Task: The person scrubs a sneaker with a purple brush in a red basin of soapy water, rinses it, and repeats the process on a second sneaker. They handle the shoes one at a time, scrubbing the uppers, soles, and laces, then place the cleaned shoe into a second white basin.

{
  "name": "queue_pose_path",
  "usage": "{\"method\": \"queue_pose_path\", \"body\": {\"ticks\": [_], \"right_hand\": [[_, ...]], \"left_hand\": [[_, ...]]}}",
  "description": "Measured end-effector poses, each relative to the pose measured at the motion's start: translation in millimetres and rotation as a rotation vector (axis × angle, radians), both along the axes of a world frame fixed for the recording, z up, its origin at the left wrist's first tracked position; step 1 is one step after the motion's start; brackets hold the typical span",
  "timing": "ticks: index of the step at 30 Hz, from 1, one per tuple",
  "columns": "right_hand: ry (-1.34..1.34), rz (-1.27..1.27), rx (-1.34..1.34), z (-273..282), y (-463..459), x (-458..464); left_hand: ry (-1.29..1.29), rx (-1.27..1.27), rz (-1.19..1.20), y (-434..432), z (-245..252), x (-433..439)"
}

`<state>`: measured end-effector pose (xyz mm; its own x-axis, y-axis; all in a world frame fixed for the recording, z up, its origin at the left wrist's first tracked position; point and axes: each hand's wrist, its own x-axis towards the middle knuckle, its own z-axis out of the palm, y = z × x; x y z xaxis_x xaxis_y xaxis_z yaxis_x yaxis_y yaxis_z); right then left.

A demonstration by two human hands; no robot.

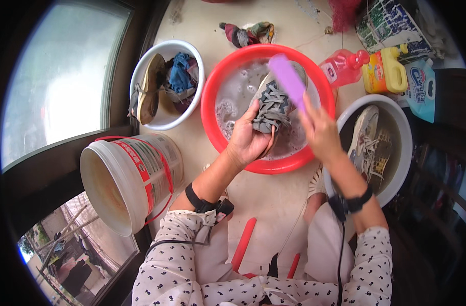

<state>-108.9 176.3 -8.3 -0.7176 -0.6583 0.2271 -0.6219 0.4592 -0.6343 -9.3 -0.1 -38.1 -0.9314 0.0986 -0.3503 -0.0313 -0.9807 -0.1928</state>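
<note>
My left hand (249, 138) grips a grey lace-up sneaker (273, 101) around its ankle opening, sole down over a red plastic basin (267, 167). Cloudy, sudsy water (233, 95) fills that basin. In my right hand (320, 132) is the handle of a purple brush (288, 78), slightly blurred. The brush head lies across the toe end of the sneaker; its bristles are hidden, so I cannot tell whether they touch it.
At left, a white basin (201, 82) holds a shoe (150, 90) and wet cloths (182, 72). A plastic bucket (156, 168) stands below it. At right, a grey basin (407, 153) holds a pale sneaker (365, 134) in water, near a pink bottle (338, 69) and a yellow jug (384, 70).
</note>
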Motion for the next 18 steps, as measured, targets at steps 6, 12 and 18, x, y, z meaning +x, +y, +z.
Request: {"method": "queue_pose_path", "body": {"ticks": [6, 12, 18], "right_hand": [[-0.027, 0.126, 0.088, 13, -3, 15], [-0.103, 0.141, 0.087, 19, -3, 26], [0.073, -0.021, 0.088, -16, -11, -23]], "left_hand": [[-0.087, -0.297, 0.021, -2, 5, -2], [-0.084, -0.301, 0.039, -6, 7, 1], [-0.115, -0.196, -0.085, 0, 19, 1]]}}
